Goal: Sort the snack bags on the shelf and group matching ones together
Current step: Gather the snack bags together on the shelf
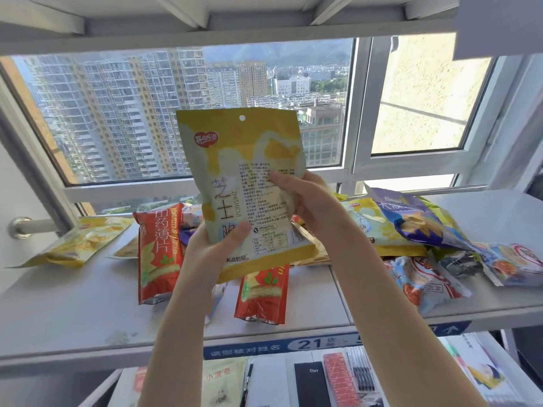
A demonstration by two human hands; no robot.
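Observation:
A yellow and pale-green snack bag (235, 160) is held upright above the grey shelf (88, 312), its printed back facing me. My left hand (214, 245) grips its lower left corner. My right hand (299, 198) pinches its right edge. Another yellow bag (79, 242) lies flat at the far left. Two red-orange bags (155, 254) (264, 292) lie under my arms. On the right, a matching yellow bag (367, 227) sits under a purple chip bag (417, 221), with light-blue bags (423, 283) (517, 262) beside them.
A window frame (349, 168) runs right behind the shelf, and an upper shelf (205, 33) hangs overhead. A metal rail end (20, 227) sticks out at the left. Books and stationery (308, 383) fill the lower shelf.

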